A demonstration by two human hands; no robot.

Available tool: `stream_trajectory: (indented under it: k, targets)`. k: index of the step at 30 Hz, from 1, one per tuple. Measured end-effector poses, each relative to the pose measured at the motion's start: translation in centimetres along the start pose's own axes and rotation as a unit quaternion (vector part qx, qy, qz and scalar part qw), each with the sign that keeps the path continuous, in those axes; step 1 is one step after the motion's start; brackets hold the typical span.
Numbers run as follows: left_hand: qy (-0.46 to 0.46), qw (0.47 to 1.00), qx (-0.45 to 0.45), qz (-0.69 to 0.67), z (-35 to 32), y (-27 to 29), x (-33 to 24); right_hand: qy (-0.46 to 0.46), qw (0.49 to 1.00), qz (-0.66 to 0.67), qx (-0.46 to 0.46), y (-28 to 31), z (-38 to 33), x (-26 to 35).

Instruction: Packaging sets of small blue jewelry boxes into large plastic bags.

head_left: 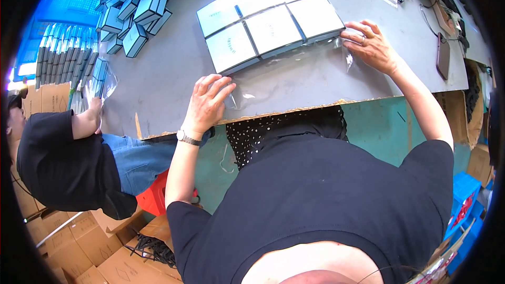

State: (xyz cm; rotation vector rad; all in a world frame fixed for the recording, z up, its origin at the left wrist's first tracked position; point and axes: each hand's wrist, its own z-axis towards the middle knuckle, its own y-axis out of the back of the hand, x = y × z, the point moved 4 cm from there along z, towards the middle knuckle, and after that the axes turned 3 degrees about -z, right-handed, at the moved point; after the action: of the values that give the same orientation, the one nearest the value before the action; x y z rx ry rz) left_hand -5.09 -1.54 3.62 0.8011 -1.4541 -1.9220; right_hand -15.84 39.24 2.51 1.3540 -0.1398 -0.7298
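A flat block of white boxes (273, 27) with dark edges lies on the grey table, set in rows side by side. Clear plastic film (284, 66) shows along the block's near side, wrinkled and shiny. At the near left corner is my left hand (208, 100), its fingers bent over the film's edge. My right hand (371, 47), wearing a ring, is at the right corner, thumb and fingers closed on the film there. The fingertips' exact hold is partly hidden.
Loose small boxes (150, 6) are heaped at the far left, near upright stacks (66, 55). A co-worker (68, 158) is at the table's left end. A phone (443, 57) and cables lie on the right. Cardboard cartons (89, 242) stand on the floor.
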Motion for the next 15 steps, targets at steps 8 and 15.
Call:
stream_trajectory:
  k: [8,15]
  targets:
    - [0.043,0.982,-0.144,-0.112,0.2,0.7,1.2,-0.152,0.966,0.193,-0.078,-0.9,0.6,-1.7]
    - [0.114,0.799,-0.502,-0.310,2.1,6.6,3.3,-0.263,0.696,0.527,-0.410,5.2,5.4,-4.9]
